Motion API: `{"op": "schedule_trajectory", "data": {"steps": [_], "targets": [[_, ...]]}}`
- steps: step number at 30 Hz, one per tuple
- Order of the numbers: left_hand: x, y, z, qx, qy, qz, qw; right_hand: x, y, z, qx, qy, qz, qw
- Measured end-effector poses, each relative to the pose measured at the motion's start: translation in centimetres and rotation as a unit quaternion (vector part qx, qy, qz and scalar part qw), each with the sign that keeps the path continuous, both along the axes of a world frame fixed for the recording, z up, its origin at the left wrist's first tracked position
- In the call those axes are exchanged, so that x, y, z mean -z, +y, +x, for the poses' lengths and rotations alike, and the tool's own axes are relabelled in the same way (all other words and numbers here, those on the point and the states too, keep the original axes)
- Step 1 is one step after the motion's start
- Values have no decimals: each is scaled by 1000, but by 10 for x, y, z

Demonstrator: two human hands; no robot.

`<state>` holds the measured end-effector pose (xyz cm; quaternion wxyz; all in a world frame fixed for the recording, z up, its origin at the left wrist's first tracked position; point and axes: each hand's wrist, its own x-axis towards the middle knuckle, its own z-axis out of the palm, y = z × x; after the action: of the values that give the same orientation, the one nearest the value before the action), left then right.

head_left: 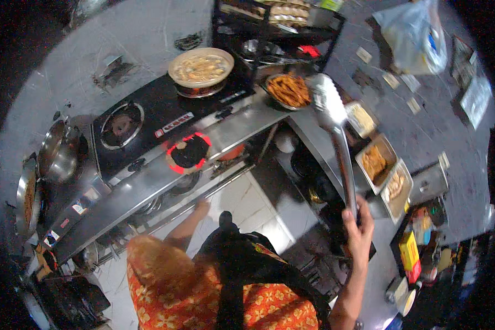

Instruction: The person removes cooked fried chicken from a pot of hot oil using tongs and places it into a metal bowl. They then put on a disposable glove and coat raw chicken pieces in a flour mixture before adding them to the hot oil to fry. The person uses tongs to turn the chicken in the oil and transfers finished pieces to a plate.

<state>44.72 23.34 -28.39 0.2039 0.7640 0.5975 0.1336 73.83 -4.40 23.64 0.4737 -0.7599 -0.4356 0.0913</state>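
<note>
My right hand [359,227] grips the lower end of long metal kitchen tongs [341,144]. Their bright, scalloped head reaches up beside a metal bowl [289,108] heaped with brown fried strips [288,90]. My left hand [202,206] hangs low in front of the counter edge, blurred, with nothing visible in it; its fingers cannot be made out. On the far burner of the black gas stove [152,107] stands a pale-rimmed pan [173,76] of bubbling liquid with pieces of food [200,68]. The nearer burner [122,125] bears no pan.
Metal trays [377,187] of food line the right counter, near a yellow box [409,249]. A plastic bag [420,41] lies farther back. Egg trays [288,14] sit on a black rack [268,37]. Steel pans [60,154] stand left of the stove. A red-edged black pad [189,152] rests at the stove's front.
</note>
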Motion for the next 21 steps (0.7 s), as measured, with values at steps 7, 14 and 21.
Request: {"op": "schedule_trajectory", "data": {"steps": [7, 14, 21], "targets": [[4, -36, -220, -338, -314, -344, 818, -75, 230, 16, -121, -369, -63, 919], [-18, -149, -204, -414, -359, -281, 788, -93, 404, 34, -176, -641, -143, 733], [-60, -194, -143, -61, 155, -320, 933, -111, 482, 72, -225, -688, -132, 677]]}}
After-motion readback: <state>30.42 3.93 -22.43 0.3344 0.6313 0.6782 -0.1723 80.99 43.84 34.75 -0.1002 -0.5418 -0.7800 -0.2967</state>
